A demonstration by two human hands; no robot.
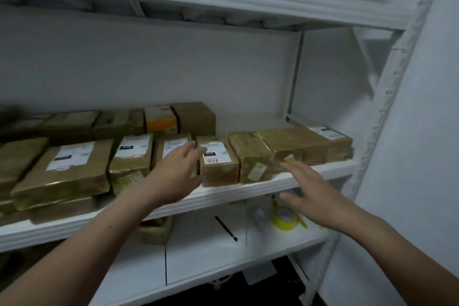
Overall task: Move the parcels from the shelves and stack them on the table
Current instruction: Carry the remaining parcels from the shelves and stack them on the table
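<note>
Brown taped parcels (72, 169) crowd the middle shelf (248, 190) up to its front edge. The left hand (178, 171) and right hand (313, 194) hover open-fingered, gripping nothing.

Brown parcels (218, 161) with white labels, white shelf (248, 189), yellow tape (285, 218).

The left hand (173, 176) and right hand (313, 191) are bare, as are the left forearm (99, 236) and right forearm (387, 238) to the frame's edge. A small dark spot marks the left forearm. The fingers (298, 171) look slim, their tips blurred.
</note>
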